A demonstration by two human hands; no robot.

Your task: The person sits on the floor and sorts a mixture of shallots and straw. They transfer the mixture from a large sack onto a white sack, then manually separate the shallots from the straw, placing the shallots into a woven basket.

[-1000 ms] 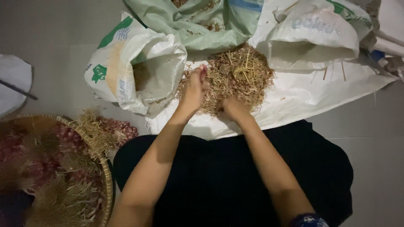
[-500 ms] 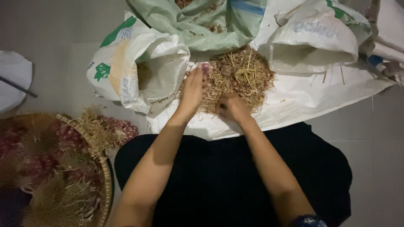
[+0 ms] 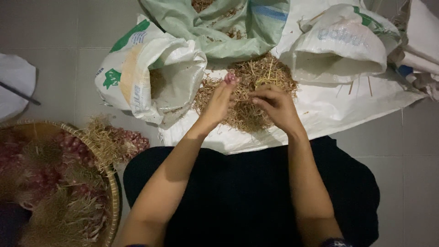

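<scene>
While the person sits on the floor, both bare arms reach out over the lap. The left hand (image 3: 218,103) is held up with its fingers pinched tight on a small reddish shallot (image 3: 230,78) at the tips. The right hand (image 3: 274,107) is beside it, raised over the pile, with its fingers curled in; I cannot tell if it holds anything. Under both hands lies a heap of dry stalks and roots (image 3: 249,98), thin and yellow-brown like straw, all tangled. It rests on a white woven sheet (image 3: 329,107) spread flat on the grey tiled floor. Three soft sacks stand around the heap. The white sack with green marks (image 3: 137,77) lies open to the left, and its inside looks mostly bare and dusty. A pale green sack (image 3: 219,27) behind the heap has bits of dry stalk in it. Another white sack (image 3: 340,43) gapes open to the right, and I cannot see what is inside. Down by the person's left side sits a round woven basket (image 3: 112,192), full of red shallots with bushy dry roots (image 3: 64,183).
</scene>
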